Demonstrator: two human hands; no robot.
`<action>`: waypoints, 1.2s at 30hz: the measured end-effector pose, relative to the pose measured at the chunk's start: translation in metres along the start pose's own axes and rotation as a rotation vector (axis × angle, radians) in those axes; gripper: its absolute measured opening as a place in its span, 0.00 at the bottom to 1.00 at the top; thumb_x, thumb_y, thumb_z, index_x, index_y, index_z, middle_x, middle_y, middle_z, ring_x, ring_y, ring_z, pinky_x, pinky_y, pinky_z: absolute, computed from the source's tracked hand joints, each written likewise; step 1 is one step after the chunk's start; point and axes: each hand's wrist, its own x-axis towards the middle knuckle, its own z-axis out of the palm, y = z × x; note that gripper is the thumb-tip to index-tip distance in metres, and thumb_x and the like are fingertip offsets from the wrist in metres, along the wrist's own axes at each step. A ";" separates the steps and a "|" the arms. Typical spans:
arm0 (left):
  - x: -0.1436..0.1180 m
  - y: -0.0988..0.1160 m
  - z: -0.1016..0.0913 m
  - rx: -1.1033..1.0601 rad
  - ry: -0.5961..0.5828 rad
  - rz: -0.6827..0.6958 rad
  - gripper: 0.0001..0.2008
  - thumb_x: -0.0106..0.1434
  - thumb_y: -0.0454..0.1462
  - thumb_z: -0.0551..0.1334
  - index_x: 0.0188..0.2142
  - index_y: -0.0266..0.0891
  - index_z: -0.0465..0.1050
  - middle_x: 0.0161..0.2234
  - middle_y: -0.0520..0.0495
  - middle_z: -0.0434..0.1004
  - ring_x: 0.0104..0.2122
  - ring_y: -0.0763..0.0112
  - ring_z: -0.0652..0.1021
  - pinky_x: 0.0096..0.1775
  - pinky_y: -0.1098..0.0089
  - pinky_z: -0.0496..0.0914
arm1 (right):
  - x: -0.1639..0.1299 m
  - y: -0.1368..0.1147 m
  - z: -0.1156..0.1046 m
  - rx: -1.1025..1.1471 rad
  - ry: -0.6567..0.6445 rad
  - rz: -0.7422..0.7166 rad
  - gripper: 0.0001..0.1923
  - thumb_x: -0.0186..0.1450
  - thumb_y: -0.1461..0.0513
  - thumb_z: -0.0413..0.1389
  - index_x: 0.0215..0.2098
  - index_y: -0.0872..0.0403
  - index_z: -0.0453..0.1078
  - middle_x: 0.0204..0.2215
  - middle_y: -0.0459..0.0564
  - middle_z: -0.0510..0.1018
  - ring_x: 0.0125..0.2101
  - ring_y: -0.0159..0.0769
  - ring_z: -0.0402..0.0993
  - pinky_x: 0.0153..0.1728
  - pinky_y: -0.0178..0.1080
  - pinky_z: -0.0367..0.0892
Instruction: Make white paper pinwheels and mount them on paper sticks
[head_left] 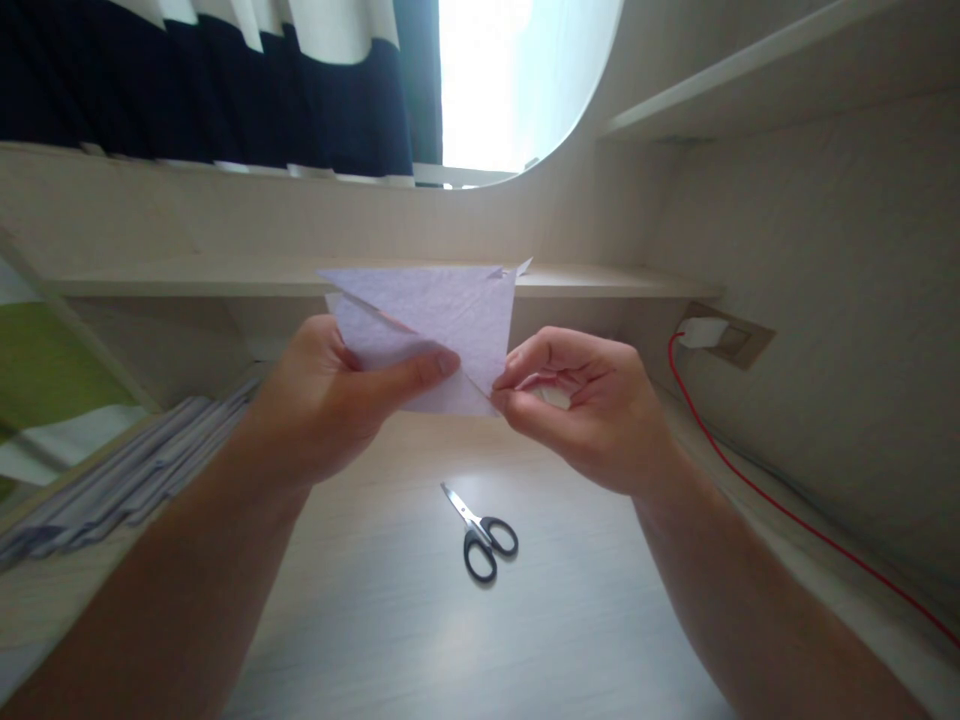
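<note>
A folded sheet of pale lilac paper (450, 310) is held up above the desk, with diagonal fold edges across its face. My left hand (337, 395) grips its left side, the thumb pressed flat on the front and the other fingers hidden behind. At the lower right corner, my right hand (577, 400) pinches the paper's edge between thumb and forefinger. Below the paper, a pair of scissors (480, 535) with black handles lies on the desk, blades pointing away to the upper left. Neither hand touches the scissors.
The pale desk (375, 620) runs back beneath a low shelf (600, 280). Stacked papers (142, 480) lie at the left. A white charger (703, 332) with a red cable (780, 510) sits in the right wall socket. Dark curtains (225, 100) hang behind.
</note>
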 end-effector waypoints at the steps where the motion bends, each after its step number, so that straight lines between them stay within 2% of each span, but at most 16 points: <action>1: 0.000 -0.001 0.000 0.004 0.005 0.015 0.02 0.61 0.37 0.75 0.34 0.44 0.85 0.35 0.52 0.86 0.34 0.67 0.81 0.39 0.71 0.75 | 0.000 0.000 0.000 0.001 -0.005 -0.001 0.06 0.60 0.71 0.63 0.31 0.54 0.78 0.30 0.45 0.84 0.32 0.31 0.81 0.37 0.35 0.78; 8: 0.001 -0.003 0.000 0.029 0.020 0.033 0.02 0.61 0.36 0.74 0.32 0.44 0.85 0.33 0.53 0.85 0.32 0.69 0.80 0.37 0.73 0.74 | -0.001 -0.001 -0.001 0.015 -0.032 -0.006 0.06 0.60 0.71 0.64 0.32 0.54 0.78 0.31 0.46 0.84 0.34 0.33 0.81 0.38 0.36 0.78; 19: 0.000 0.001 0.000 0.061 0.036 0.020 0.03 0.61 0.36 0.75 0.31 0.45 0.85 0.31 0.54 0.86 0.30 0.72 0.81 0.34 0.76 0.73 | -0.001 -0.001 -0.002 -0.041 -0.045 -0.001 0.04 0.61 0.69 0.65 0.32 0.55 0.80 0.30 0.46 0.85 0.31 0.33 0.80 0.35 0.36 0.78; 26: -0.002 0.006 0.002 -0.008 0.004 -0.024 0.03 0.62 0.37 0.75 0.36 0.42 0.86 0.37 0.53 0.88 0.36 0.71 0.83 0.40 0.75 0.75 | 0.000 0.003 -0.002 -0.055 -0.015 0.016 0.04 0.60 0.69 0.65 0.31 0.54 0.79 0.31 0.46 0.85 0.32 0.33 0.80 0.37 0.37 0.78; 30: -0.002 0.007 0.004 -0.003 0.024 -0.016 0.04 0.61 0.36 0.75 0.35 0.39 0.86 0.35 0.51 0.88 0.33 0.71 0.82 0.37 0.75 0.74 | -0.001 0.005 -0.001 -0.027 -0.007 0.017 0.06 0.60 0.70 0.65 0.31 0.54 0.78 0.31 0.46 0.84 0.32 0.33 0.81 0.37 0.37 0.78; 36: -0.001 0.003 0.001 0.026 0.031 0.032 0.02 0.60 0.36 0.75 0.32 0.43 0.86 0.32 0.53 0.87 0.31 0.71 0.82 0.35 0.75 0.74 | -0.003 0.005 -0.002 0.002 -0.003 0.020 0.06 0.61 0.70 0.65 0.31 0.54 0.78 0.31 0.46 0.84 0.32 0.33 0.81 0.36 0.37 0.78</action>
